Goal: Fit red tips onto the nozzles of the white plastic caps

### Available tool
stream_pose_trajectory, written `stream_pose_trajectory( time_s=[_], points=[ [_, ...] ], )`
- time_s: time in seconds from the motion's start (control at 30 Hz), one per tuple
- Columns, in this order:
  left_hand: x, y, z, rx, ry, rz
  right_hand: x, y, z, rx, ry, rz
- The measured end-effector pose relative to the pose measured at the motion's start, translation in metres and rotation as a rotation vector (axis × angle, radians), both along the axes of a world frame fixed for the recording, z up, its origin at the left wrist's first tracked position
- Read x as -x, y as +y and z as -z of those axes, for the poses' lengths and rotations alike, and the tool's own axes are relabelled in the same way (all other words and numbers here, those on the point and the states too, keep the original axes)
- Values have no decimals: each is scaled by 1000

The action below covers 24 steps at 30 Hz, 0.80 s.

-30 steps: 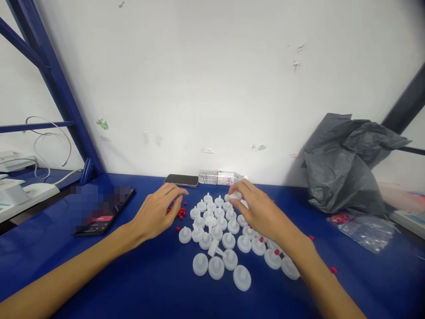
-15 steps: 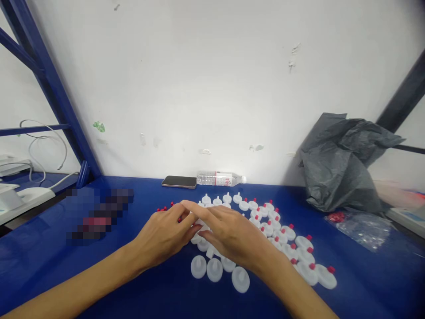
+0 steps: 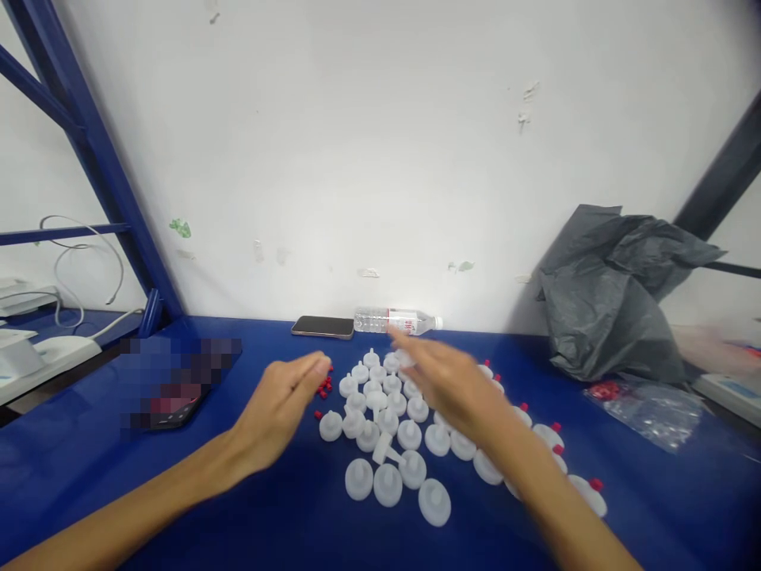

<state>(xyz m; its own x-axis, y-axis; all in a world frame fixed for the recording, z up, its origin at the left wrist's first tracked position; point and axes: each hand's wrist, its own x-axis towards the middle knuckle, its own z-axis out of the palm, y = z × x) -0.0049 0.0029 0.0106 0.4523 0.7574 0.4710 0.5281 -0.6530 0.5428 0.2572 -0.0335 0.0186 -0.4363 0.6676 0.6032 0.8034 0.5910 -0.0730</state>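
My left hand [image 3: 279,408] is just left of the white lids, its fingers curled together and thumb pressed against them; whatever is inside is hidden. Small red caps [image 3: 324,386] lie on the table beyond its fingertips. Over the right part of the lids, my right hand [image 3: 445,377] is smeared by motion, so its grip is unclear. Several round white lids with spouts [image 3: 410,434] spread across the middle of the table. To the right, partly behind my right forearm, are white lids with red caps on their spouts [image 3: 548,434].
On the blue table [image 3: 250,515], a phone [image 3: 323,327] and a lying water bottle [image 3: 386,320] are by the wall. A grey plastic bag [image 3: 612,293] and a clear bag [image 3: 654,412] with red pieces stand right. A dark, pixelated object [image 3: 184,396] lies left.
My hands were together over the lids and have come apart. The left moved slightly left; the right moved right and a little away, uncovering the middle lids.
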Motion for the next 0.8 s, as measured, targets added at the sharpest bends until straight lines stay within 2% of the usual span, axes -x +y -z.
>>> stream_pose_trajectory(
  time_s=[0.07, 0.17, 0.27, 0.37, 0.43, 0.63, 0.8],
  points=[
    [7, 10, -3, -16, -56, -90, -23, 4, -6, -22, 88, 159],
    [17, 32, 0, -87, 138, -208, -44, 8, -14, -53, 204, 277],
    [25, 53, 9, -81, 284, -254, -44, 11, -14, -56, 264, 302],
    [30, 68, 15, -21, 308, -234, -39, 15, -9, -13, 230, 280],
    [32, 72, 16, 1, 313, -235, -36, 16, -6, 36, 195, 300],
    [34, 74, 18, -83, 415, -311, -33, 18, -2, 271, 77, 402],
    [35, 76, 21, -69, 492, -333, -28, 19, 4, 337, 24, 413]
  ],
)
